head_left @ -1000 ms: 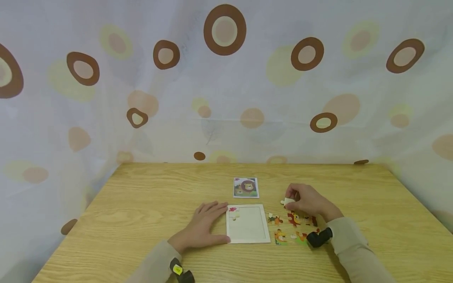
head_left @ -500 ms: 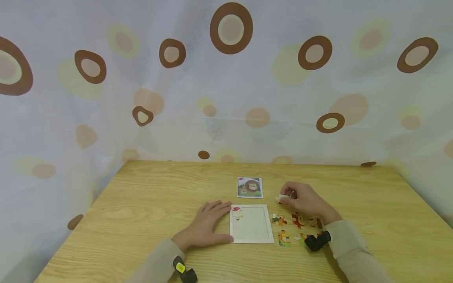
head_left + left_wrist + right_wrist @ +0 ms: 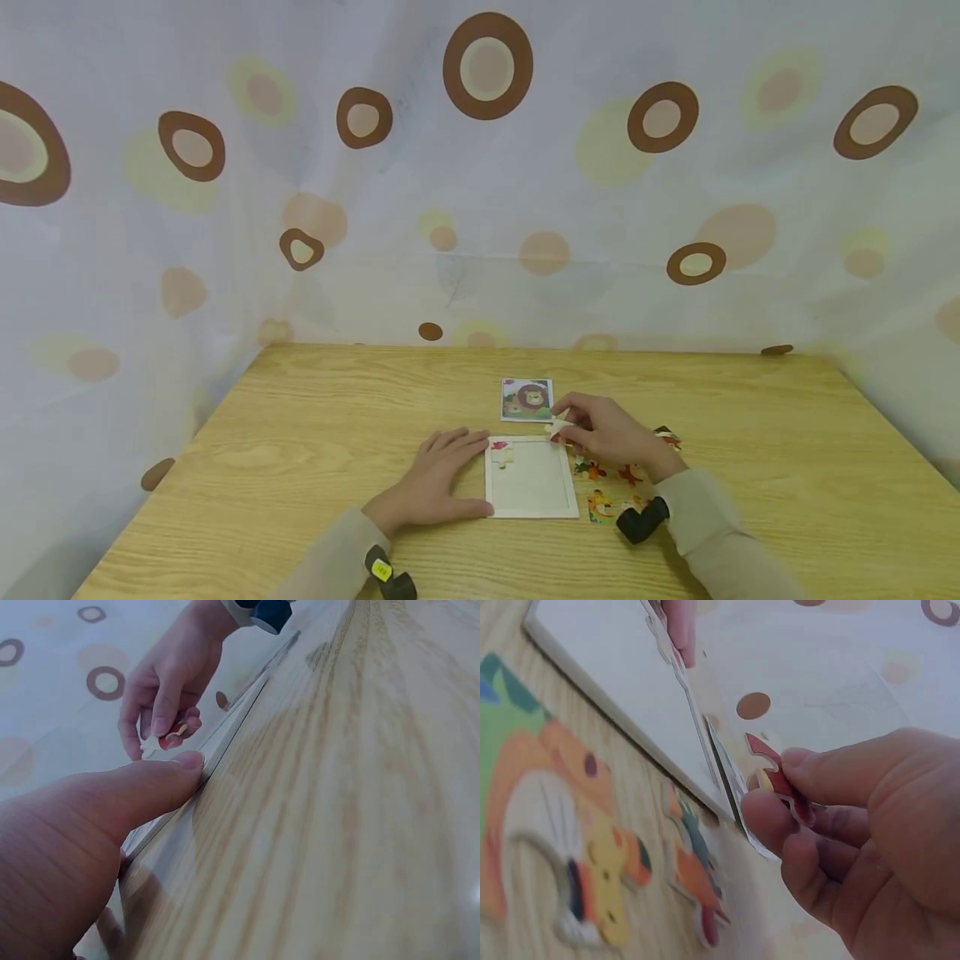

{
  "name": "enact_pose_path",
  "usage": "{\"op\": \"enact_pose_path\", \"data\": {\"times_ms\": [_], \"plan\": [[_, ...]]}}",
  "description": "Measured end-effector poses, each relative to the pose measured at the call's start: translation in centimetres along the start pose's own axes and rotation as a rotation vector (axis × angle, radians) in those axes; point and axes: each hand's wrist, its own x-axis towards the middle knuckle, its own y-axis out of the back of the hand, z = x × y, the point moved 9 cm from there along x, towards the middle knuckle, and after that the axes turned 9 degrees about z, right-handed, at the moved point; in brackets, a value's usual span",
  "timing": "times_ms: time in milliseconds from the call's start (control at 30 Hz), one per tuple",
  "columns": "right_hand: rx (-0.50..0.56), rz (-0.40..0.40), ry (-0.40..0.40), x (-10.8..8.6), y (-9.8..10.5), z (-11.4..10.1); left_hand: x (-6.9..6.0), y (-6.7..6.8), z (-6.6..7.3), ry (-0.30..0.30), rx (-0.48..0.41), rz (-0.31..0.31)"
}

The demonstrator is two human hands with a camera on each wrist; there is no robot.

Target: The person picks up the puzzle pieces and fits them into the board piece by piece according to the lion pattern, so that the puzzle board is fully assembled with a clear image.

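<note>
My right hand (image 3: 613,432) pinches a jigsaw puzzle piece (image 3: 778,777) with red and yellow print between thumb and fingers. In the head view, the piece is at the far right corner of a white puzzle tray (image 3: 532,512), raised off the table in the right wrist view. My left hand (image 3: 429,485) lies at the tray's left side, fingers spread; its thumb (image 3: 161,787) presses on the frame's edge. One pink and white piece (image 3: 501,454) sits in the tray's upper left corner.
Behind the tray lies a lion picture card (image 3: 527,401). Several loose pieces, among them an orange animal piece (image 3: 600,506) and a dark one (image 3: 667,437), lie right of the tray, partly hidden under the right arm. A patterned curtain (image 3: 480,183) hangs behind the wooden table (image 3: 337,400).
My right hand has moved left with the puzzle piece, from above the loose pieces to the tray's far right corner. The left hand stays at the tray's left edge.
</note>
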Motion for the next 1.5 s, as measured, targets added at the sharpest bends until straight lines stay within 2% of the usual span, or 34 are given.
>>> {"op": "enact_pose_path", "data": {"times_ms": [133,233,400,567,800,900,1300,1500], "plan": [[0.085,-0.041,-0.011,0.5,-1.2,-0.6,-0.1,0.0,-0.1,0.009,0.004,-0.001],[0.097,-0.055,-0.005,0.9,-2.0,-1.1,0.0,0.0,-0.3,0.016,0.008,-0.002],[0.031,-0.058,0.022,1.5,-3.4,-1.6,0.0,0.0,-0.3,0.015,0.007,-0.002],[0.002,-0.057,0.003,1.8,-4.4,-1.7,0.1,0.0,-0.2,0.014,-0.009,-0.003],[-0.070,0.049,0.021,2.1,-4.1,-2.5,0.0,0.1,-0.1,0.011,-0.012,0.005],[-0.092,0.084,-0.002,2.1,-4.0,-2.8,0.1,0.1,-0.2,0.008,-0.008,0.007],[-0.160,0.132,-0.021,2.3,-3.9,-3.0,0.1,0.1,-0.2,0.004,0.019,0.009],[-0.176,0.165,-0.101,2.1,-3.9,-2.6,0.1,-0.1,-0.2,0.002,0.025,0.008]]}}
